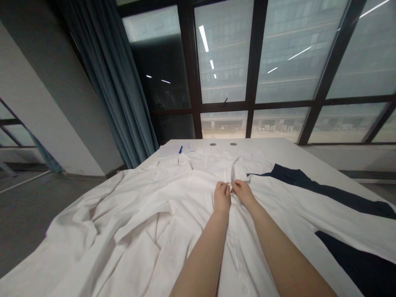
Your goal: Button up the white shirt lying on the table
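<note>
A wrinkled white button-front shirt (pixel 148 202) lies spread over the table, its collar (pixel 247 167) at the far end. My left hand (pixel 222 197) and my right hand (pixel 243 193) meet on the shirt's front placket (pixel 231 189), just below the collar. Both sets of fingertips pinch the cloth there, and my fingers hide whatever lies between them. A dark navy fabric (pixel 321 189) shows along the shirt's right side, with another navy patch (pixel 349 264) nearer to me.
A white table (pixel 287 152) runs toward a dark-framed window (pixel 278 62). A paper sheet (pixel 168 150) with a blue pen (pixel 180 149) lies at its far left, near two round desk grommets (pixel 222 144). A blue-grey curtain (pixel 114 74) hangs left.
</note>
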Demonstrator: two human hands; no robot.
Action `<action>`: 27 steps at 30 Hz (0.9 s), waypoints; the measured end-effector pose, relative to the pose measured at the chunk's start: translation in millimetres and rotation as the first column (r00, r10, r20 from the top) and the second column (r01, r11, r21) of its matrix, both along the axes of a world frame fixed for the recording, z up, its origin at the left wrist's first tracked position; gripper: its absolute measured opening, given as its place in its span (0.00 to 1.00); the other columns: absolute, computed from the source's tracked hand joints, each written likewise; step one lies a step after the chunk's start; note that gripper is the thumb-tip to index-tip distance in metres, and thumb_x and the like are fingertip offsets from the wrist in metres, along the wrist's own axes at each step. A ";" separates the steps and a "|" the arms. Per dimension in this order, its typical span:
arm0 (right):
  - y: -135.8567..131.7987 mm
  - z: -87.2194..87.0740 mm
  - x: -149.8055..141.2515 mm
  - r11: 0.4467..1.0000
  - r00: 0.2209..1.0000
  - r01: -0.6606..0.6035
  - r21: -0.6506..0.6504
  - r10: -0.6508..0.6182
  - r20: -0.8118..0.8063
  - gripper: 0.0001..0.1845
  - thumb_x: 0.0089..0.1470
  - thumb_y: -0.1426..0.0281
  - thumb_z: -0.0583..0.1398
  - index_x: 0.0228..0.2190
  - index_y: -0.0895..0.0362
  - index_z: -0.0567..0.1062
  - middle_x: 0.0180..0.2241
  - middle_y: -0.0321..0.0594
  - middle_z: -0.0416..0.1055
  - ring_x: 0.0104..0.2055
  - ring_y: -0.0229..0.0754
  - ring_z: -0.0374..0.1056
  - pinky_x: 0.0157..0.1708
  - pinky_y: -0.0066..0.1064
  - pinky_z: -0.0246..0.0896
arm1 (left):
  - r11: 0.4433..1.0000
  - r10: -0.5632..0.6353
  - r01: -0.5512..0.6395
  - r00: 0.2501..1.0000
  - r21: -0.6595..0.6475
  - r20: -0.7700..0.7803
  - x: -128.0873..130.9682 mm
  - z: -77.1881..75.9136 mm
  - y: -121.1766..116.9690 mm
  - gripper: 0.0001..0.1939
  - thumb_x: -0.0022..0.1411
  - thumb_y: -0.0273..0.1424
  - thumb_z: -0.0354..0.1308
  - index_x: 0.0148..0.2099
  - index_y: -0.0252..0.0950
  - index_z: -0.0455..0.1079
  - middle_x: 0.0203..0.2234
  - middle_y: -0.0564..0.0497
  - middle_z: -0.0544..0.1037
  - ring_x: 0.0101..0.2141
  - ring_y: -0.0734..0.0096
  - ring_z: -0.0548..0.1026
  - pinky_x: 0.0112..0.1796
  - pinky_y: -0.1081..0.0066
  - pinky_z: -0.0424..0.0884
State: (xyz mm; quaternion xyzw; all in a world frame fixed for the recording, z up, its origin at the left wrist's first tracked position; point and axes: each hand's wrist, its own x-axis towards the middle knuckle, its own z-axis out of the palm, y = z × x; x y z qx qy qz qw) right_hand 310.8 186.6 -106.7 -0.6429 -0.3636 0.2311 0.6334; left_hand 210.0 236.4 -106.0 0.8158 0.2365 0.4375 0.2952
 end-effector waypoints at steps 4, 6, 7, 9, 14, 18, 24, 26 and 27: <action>-7.1 2.5 -3.9 0.999 0.999 0.036 -0.040 -0.035 0.016 0.13 0.42 0.59 0.56 0.18 0.57 0.69 0.15 0.33 0.67 0.21 0.37 0.65 0.24 0.27 0.60 | 0.998 -0.047 0.050 0.996 0.035 -0.074 -3.1 1.8 -6.1 0.11 0.58 0.26 0.44 0.34 0.36 0.68 0.28 0.52 0.65 0.28 0.76 0.66 0.31 0.76 0.63; -12.1 3.0 -5.7 0.998 0.999 0.028 -0.060 -0.029 -0.017 0.14 0.43 0.59 0.55 0.19 0.57 0.70 0.17 0.35 0.68 0.22 0.37 0.67 0.25 0.28 0.63 | 0.995 -0.076 0.083 0.992 0.061 -0.098 -7.3 4.4 -9.7 0.10 0.58 0.25 0.45 0.36 0.36 0.68 0.28 0.52 0.65 0.29 0.76 0.66 0.32 0.76 0.63; -15.1 3.4 -7.1 0.997 0.999 0.021 -0.071 -0.024 -0.038 0.14 0.43 0.59 0.55 0.20 0.57 0.70 0.18 0.35 0.69 0.23 0.38 0.67 0.25 0.29 0.64 | 0.993 -0.087 0.096 0.990 0.075 -0.109 -10.2 6.3 -11.8 0.10 0.57 0.25 0.45 0.36 0.36 0.68 0.28 0.52 0.66 0.29 0.76 0.66 0.32 0.75 0.63; -22.4 5.1 -11.7 0.996 0.997 0.014 -0.093 -0.021 -0.077 0.14 0.43 0.59 0.56 0.19 0.58 0.70 0.17 0.37 0.69 0.23 0.38 0.68 0.25 0.30 0.65 | 0.989 -0.091 0.104 0.987 0.103 -0.129 -18.1 11.5 -16.7 0.10 0.57 0.25 0.45 0.36 0.36 0.68 0.28 0.52 0.66 0.30 0.75 0.66 0.32 0.75 0.62; -49.1 15.5 -37.1 0.995 0.995 0.034 -0.095 -0.043 -0.093 0.16 0.40 0.58 0.58 0.20 0.59 0.72 0.18 0.40 0.71 0.22 0.38 0.68 0.26 0.31 0.66 | 0.984 -0.029 0.061 0.982 0.166 -0.189 -45.7 26.8 -35.4 0.09 0.56 0.27 0.48 0.35 0.37 0.70 0.26 0.51 0.68 0.32 0.71 0.66 0.34 0.72 0.62; -78.7 21.5 -64.8 0.994 0.997 0.059 -0.090 -0.062 -0.034 0.16 0.39 0.57 0.59 0.20 0.58 0.73 0.18 0.38 0.71 0.22 0.40 0.68 0.27 0.32 0.65 | 0.991 -0.018 0.038 0.988 0.130 -0.154 -69.9 27.7 -62.2 0.10 0.55 0.26 0.49 0.36 0.36 0.70 0.27 0.50 0.69 0.32 0.70 0.66 0.35 0.70 0.62; -117.8 17.0 -103.6 0.985 0.988 0.139 -0.101 -0.131 0.082 0.16 0.39 0.56 0.57 0.17 0.56 0.73 0.16 0.37 0.70 0.21 0.41 0.66 0.26 0.32 0.61 | 0.999 -0.018 0.018 1.000 0.033 -0.022 -99.8 11.4 -101.9 0.11 0.55 0.24 0.47 0.36 0.36 0.70 0.27 0.50 0.69 0.32 0.71 0.67 0.35 0.69 0.63; -123.3 11.9 -110.2 0.984 0.984 0.158 -0.078 -0.151 0.095 0.18 0.41 0.55 0.57 0.15 0.56 0.72 0.15 0.37 0.69 0.21 0.41 0.66 0.26 0.32 0.61 | 0.999 -0.023 0.023 1.000 0.035 -0.002 -104.4 6.9 -105.8 0.10 0.55 0.24 0.48 0.35 0.36 0.70 0.27 0.50 0.69 0.32 0.70 0.67 0.35 0.68 0.64; -124.1 8.7 -111.5 0.985 0.984 0.160 -0.064 -0.154 0.088 0.18 0.41 0.55 0.56 0.15 0.56 0.72 0.15 0.37 0.69 0.21 0.41 0.66 0.27 0.32 0.61 | 0.999 -0.027 0.027 1.000 0.041 0.005 -105.4 5.4 -105.9 0.10 0.55 0.24 0.49 0.35 0.36 0.71 0.27 0.50 0.69 0.32 0.70 0.67 0.35 0.68 0.64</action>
